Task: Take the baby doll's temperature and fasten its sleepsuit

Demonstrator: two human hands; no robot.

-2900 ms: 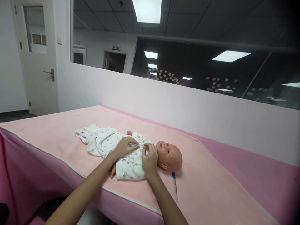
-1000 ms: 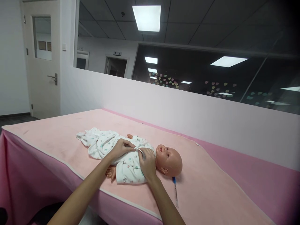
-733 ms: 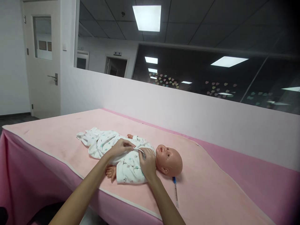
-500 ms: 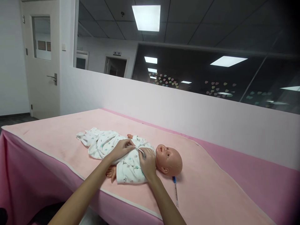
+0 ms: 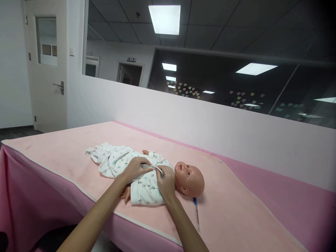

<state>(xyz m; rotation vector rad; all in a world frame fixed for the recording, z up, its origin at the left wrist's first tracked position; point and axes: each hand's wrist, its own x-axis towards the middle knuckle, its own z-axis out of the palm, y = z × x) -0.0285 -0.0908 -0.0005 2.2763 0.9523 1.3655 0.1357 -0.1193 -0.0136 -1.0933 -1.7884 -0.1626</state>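
A baby doll [image 5: 189,179] lies on its back, its head to the right and its face turned up. It wears a white printed romper [image 5: 147,191] with small green and dark motifs. Over the chest, my left hand [image 5: 138,167] pinches the romper's front with bent fingers. My right hand [image 5: 166,178], close to the doll's neck, grips the same cloth. A thin white edge of the garment bows up between the two hands. My fingers partly cover it, so any fastener there is hidden. One brown doll hand [image 5: 126,194] shows below my left wrist.
A slim clear stick with a blue end [image 5: 196,211], perhaps a thermometer, lies beside the doll's head. Pink cloth [image 5: 236,217] covers the table, whose near edge [image 5: 147,227] runs under my forearms. Behind stands a white half wall [image 5: 183,119] with a window above.
The white garment edge between my hands has gone from nearly straight to bowed upward. My left fingers have shifted slightly; the doll stays in place.
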